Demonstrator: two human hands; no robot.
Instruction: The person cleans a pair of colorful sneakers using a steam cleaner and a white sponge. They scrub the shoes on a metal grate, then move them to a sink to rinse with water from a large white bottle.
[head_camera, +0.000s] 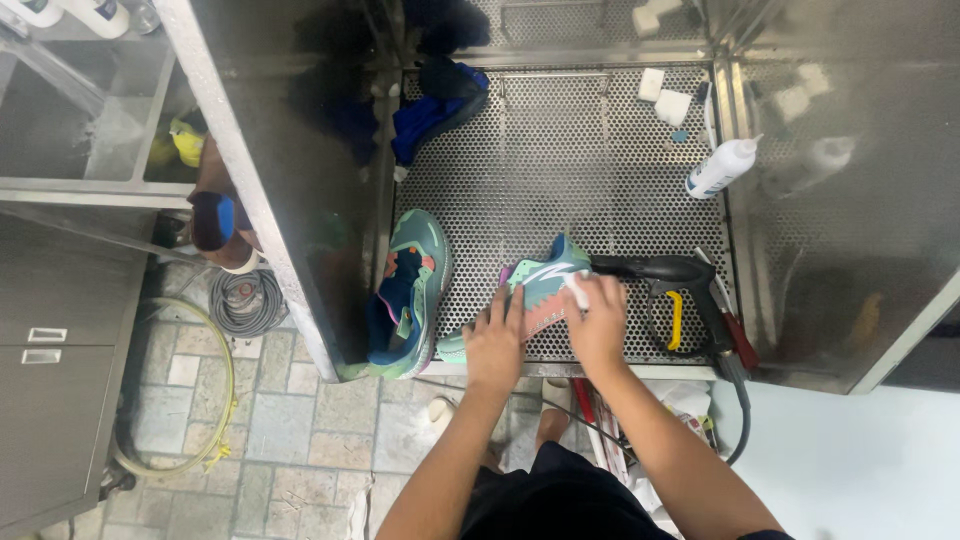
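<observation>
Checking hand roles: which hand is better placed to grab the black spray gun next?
Right, probably. The right hand lies on the teal shoe beside the black spray gun. The left hand steadies the shoe farther from it.

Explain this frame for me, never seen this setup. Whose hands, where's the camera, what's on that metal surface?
No machine here: one head-worn camera looks down at a person's bare hands. The left hand steadies a teal sneaker on a perforated steel tray. The right hand presses a small white pad against it. The matching sneaker leans at the tray's left edge. A black spray gun, a white squeeze bottle, white sponge blocks and a blue cloth lie around.
</observation>
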